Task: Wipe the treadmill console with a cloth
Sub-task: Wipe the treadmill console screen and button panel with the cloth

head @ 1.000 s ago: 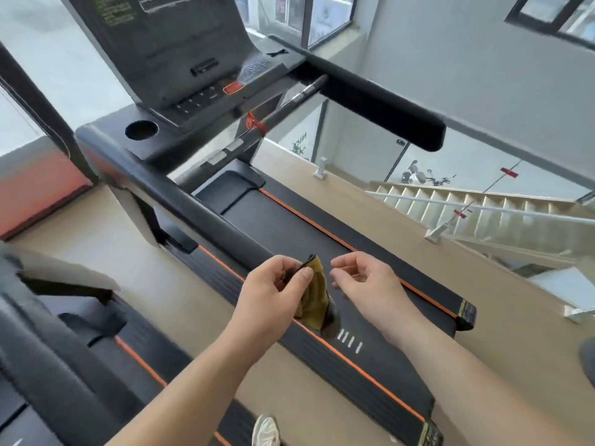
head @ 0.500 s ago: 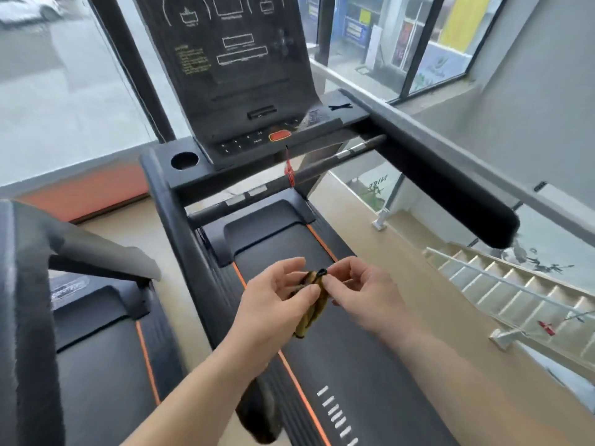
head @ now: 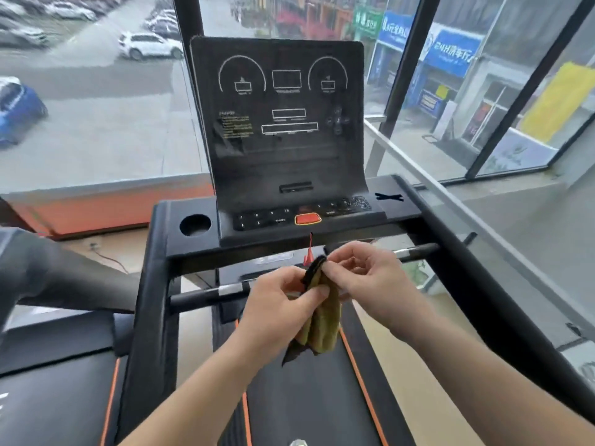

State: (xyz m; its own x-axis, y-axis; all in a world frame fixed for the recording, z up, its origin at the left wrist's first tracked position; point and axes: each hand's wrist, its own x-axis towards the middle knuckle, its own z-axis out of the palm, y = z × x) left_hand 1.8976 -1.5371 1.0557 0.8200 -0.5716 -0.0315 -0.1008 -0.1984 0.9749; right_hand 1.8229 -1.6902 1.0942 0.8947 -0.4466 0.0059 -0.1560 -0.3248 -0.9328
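Cloth [head: 322, 320] held in front of person at mid-frame, above treadmill belt [head: 309, 397], below and clear of console [head: 283, 130]; no contact w/ console. Cloth olive-yellow w/ dark edge, bunched and folded, hanging down from the grip.

Left hand [head: 277, 313]: thumb and forefinger pinched on cloth's left side, other fingers curled beneath it. Right hand [head: 370, 278]: fingertips pinching dark top edge of cloth, remaining fingers loosely bent. Both hands grasping same cloth, nearly touching each other.

Console upright, dark panel w/ white dial outlines and rectangles; printed text too blurred to read. Button row at base w/ orange-red button [head: 308, 219] at centre. Round cup recess [head: 195, 225] to left of button row. Red cord [head: 309, 252] hangs from under the button, ending just above cloth top.

Handrails [head: 154, 284] run either side of belt; orange stripes along belt edges. Second treadmill [head: 54, 381] adjacent on left. Windows [head: 96, 91] behind console show street, parked cars, shopfronts.
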